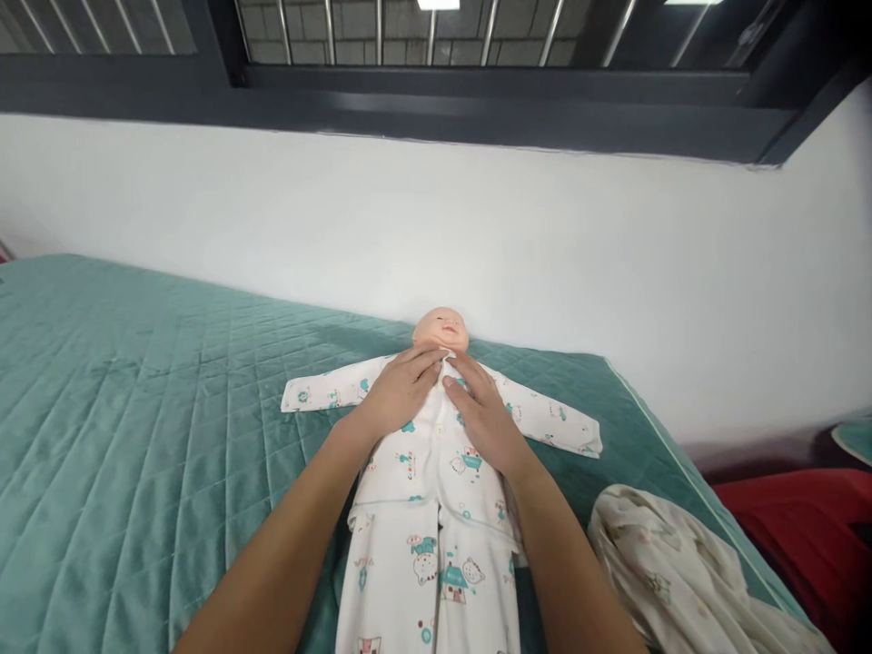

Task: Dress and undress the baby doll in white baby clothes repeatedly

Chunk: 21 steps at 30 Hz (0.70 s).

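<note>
Doll (pixel 441 332) lay on the quilted bed (pixel 170 400), long axis running away from the person, head (pixel 436 322) just beyond the fingers (pixel 470 371), shirt (pixel 422 459) beneath them, sleeves (pixel 341 386) spread outward. Left hand (pixel 401 386) and right hand (pixel 485 409) touched its upper front, fingers bent; whether they pinched cloth was unclear.

Near head-worn view, forward and down across green quilt (pixel 136 409).

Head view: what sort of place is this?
Probably a bedroom or similar indoor room: a green quilted cover spread beside a white wall, and a dark-framed window with metal bars above.
</note>
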{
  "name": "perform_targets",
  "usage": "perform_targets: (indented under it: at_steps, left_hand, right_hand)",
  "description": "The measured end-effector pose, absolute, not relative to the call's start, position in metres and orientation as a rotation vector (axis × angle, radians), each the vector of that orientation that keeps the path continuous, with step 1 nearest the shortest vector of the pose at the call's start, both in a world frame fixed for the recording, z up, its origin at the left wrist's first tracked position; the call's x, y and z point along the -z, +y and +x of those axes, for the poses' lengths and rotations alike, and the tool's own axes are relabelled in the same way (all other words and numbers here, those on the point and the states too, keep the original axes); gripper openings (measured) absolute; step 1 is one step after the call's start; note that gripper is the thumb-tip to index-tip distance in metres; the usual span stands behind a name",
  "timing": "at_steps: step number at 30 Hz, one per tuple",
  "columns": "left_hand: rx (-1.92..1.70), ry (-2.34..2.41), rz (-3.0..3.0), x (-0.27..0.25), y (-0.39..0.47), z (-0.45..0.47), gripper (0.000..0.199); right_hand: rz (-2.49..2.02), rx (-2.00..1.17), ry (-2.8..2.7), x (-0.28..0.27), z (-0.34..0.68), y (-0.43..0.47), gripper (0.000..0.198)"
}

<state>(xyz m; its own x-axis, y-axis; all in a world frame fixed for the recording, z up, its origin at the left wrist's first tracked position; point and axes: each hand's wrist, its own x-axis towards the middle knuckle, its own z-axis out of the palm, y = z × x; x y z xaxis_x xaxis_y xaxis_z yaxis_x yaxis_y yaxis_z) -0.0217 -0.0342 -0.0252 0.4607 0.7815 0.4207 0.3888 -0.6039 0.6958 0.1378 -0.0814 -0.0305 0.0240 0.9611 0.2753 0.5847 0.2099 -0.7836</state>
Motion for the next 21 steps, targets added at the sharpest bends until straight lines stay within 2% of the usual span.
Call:
perform_targets:
  at_steps: [6,17,21]
  left_hand:
    - [-0.987,0.992,2.262,0.0273,-0.0326,-0.0218,0.042]
    - [-0.891,1.057,2.336,0.0264,-0.0357,-0.0235,0.042]
    - [-0.947,1.062,2.265,0.0281,-0.0353,-0.0206,0.039]
  right_hand:
    - [-1.499,-0.581,-1.654,0.0326,0.1403,-0.0797,0.051]
    - [-1.32,-0.607,-1.543,0.0325,0.1374,-0.0817,0.039]
    - [-1.316,-0.687,-1.428,0.0312,0.137,-0.0831,0.042]
